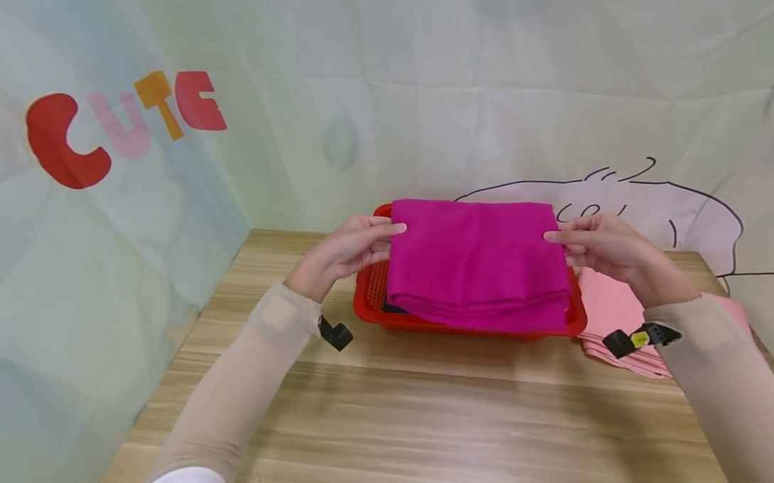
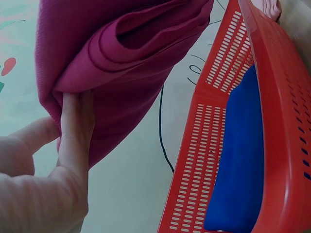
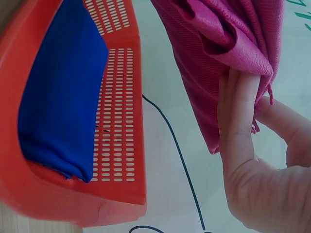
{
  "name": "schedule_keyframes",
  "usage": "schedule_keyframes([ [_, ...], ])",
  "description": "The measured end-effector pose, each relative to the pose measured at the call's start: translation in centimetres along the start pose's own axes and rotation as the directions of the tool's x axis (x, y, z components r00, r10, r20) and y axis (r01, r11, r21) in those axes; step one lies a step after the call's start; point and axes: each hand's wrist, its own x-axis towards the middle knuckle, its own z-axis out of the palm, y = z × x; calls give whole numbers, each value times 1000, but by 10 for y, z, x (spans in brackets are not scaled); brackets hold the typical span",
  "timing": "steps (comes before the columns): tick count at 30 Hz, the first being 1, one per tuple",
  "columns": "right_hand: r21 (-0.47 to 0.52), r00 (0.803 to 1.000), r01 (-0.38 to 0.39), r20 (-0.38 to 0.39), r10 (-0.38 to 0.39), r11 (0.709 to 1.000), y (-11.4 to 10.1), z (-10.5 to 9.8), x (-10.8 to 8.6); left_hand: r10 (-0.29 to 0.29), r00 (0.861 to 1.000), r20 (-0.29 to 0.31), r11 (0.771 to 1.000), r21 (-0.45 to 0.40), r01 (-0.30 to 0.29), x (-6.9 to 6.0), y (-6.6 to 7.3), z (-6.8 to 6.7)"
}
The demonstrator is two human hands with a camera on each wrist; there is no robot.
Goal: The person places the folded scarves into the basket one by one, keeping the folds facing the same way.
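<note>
1. I take 12 o'clock as straight away from me, as the head view shows. The magenta cloth (image 1: 476, 259) hangs between my two hands: from my left hand (image 1: 342, 250) it lies toward 3 o'clock, from my right hand (image 1: 614, 246) toward 9 o'clock.
2. Its long axis runs from 9 to 3 o'clock. No hand is nearer than the other, because each one touches its own short side.
3. My left fingers are closed to a pinch: the thumb is on the front face, the other fingers are behind, at the 9 o'clock side.
4. My right fingers pinch in the same way at the 3 o'clock side. How firmly I press, I cannot tell.
5. In the head view the cloth covers most of the red basket (image 1: 362, 308). Both wrist views show a gap between the held side and the basket; whether the lower fold touches the front rim, I cannot tell.
6. Inside this basket lies a blue cloth (image 2: 238, 155).
7. Toward 3 o'clock from the basket, partly behind my right arm, there is pink cloth (image 1: 605, 306) on the table (image 1: 445, 414).
8. I count: one magenta bundle, one basket, one blue cloth visible, one pink pile, two hands. How many pieces make the magenta layers or the pink pile, I cannot tell.
</note>
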Motion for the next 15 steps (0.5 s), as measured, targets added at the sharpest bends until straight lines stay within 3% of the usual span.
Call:
schedule_keyframes([
  [12,-8,994,-58,-96,57,998,-8,5,9,-27,999,-26,999,-37,26,15,1,-6],
  [15,2,994,-54,-90,54,999,-9,6,12,-29,998,-47,999,-29,28,19,0,-9],
])
